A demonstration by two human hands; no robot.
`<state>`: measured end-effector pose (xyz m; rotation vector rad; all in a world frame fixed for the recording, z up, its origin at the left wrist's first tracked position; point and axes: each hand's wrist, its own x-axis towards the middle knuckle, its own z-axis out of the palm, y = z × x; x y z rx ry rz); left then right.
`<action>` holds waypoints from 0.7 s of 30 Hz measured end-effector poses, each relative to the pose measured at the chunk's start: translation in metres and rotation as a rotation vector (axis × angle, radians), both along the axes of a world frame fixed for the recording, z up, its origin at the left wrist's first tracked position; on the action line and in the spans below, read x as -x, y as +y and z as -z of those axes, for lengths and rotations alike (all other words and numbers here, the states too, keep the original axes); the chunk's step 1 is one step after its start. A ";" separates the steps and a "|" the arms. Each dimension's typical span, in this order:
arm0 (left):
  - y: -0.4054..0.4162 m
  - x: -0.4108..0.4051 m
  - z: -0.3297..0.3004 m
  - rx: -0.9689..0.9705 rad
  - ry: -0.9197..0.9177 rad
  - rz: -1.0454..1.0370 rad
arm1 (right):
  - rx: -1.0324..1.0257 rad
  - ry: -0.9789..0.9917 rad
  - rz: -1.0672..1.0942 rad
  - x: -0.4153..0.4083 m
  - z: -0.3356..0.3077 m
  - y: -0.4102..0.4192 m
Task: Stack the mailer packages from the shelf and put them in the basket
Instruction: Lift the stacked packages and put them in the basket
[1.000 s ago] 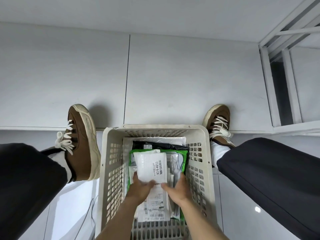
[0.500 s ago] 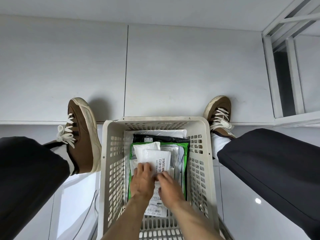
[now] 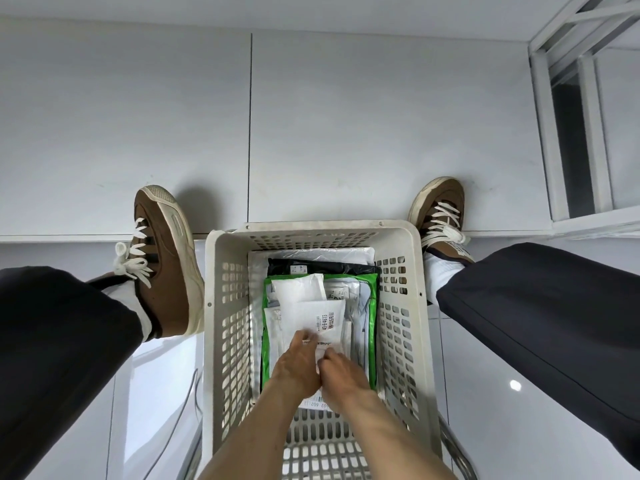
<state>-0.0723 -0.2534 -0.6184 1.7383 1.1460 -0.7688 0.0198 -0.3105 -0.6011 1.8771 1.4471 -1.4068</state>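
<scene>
Both my hands are down inside the basket [image 3: 398,306], on the stack of mailer packages [image 3: 311,306] lying flat on its bottom. My left hand [image 3: 298,367] rests on the near end of the top white mailer [image 3: 313,318], fingers loosely bent over it. My right hand [image 3: 343,374] sits just beside it, fingertips curled against that mailer's near edge; whether either grip actually pinches it, I cannot tell.

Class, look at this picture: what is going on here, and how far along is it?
A person's left hand and right hand rest on a white padded mailer with a printed label, lying on a stack of mailers inside a cream perforated plastic basket. Below it lie a green-edged mailer and a black one. The stack is already in the basket.
</scene>
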 end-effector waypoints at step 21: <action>0.013 -0.018 -0.025 0.148 0.219 0.184 | 0.236 0.050 0.006 -0.009 -0.002 0.002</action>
